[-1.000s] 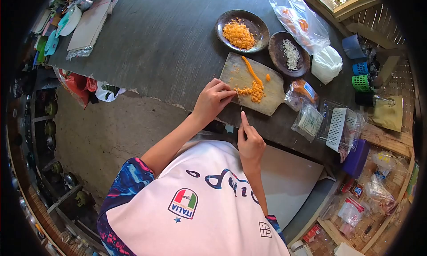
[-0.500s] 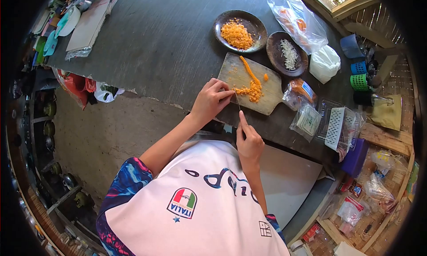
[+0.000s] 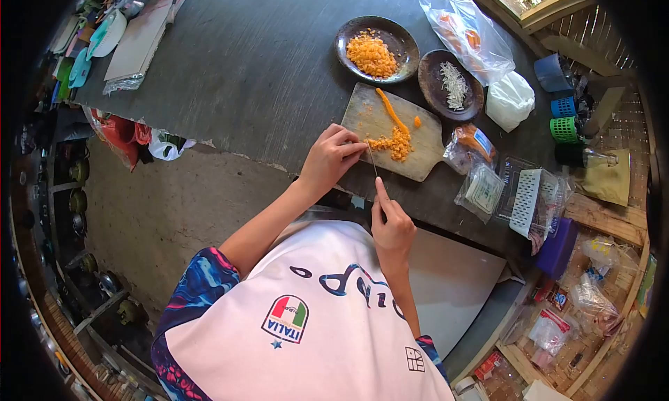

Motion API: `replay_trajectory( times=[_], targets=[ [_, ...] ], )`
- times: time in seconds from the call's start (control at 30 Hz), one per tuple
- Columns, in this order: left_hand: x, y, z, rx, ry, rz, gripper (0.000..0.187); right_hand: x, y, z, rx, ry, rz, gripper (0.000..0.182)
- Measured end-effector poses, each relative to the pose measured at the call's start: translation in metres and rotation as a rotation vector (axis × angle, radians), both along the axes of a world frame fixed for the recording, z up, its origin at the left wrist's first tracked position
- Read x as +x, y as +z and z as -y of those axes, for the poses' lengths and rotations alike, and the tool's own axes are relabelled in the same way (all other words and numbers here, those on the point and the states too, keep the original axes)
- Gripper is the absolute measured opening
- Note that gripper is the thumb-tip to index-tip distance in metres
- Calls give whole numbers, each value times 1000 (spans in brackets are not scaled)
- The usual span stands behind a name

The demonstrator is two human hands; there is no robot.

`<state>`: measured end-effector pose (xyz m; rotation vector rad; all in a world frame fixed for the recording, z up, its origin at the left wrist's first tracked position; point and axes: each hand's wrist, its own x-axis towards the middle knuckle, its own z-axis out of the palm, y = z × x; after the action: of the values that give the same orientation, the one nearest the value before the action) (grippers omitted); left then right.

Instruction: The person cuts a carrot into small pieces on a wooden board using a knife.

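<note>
A wooden cutting board (image 3: pixel 425 132) with a short handle lies at the table's near edge. My left hand (image 3: pixel 331 158) is at its left side, fingers pinched together on a carrot piece that is mostly hidden by them. In my right hand (image 3: pixel 392 228) is a thin knife (image 3: pixel 372 162), its blade against the carrot beside my left fingertips. Finely chopped carrot (image 3: pixel 397 148) is heaped on the board just right of the blade. A long carrot strip (image 3: pixel 391 108) runs up from the heap, and a small carrot chunk (image 3: pixel 417 121) lies apart.
Behind the board stand a brown plate (image 3: pixel 405 58) of diced carrot and a smaller plate (image 3: pixel 432 97) of white shreds. Plastic bags (image 3: pixel 463 35), wrapped packets (image 3: pixel 482 190) and a white perforated basket (image 3: pixel 525 200) line the right side. Cardboard sheets (image 3: pixel 143 45) lie far left.
My right hand and the knife handle have shifted very slightly down and to the right. My left hand holds its place, and the chopped carrot looks unchanged.
</note>
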<state>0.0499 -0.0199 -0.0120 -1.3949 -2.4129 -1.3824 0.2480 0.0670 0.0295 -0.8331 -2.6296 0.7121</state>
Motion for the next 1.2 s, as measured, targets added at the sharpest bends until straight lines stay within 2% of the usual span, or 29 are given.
replay_trajectory(
  times=[0.8, 1.2],
  targets=[
    [1, 1, 0, -6, 16, -12, 19, -3, -5, 4, 74, -6, 7, 56],
    [1, 2, 3, -16, 10, -10, 24, -4, -5, 5, 89, -4, 17, 55]
  ],
)
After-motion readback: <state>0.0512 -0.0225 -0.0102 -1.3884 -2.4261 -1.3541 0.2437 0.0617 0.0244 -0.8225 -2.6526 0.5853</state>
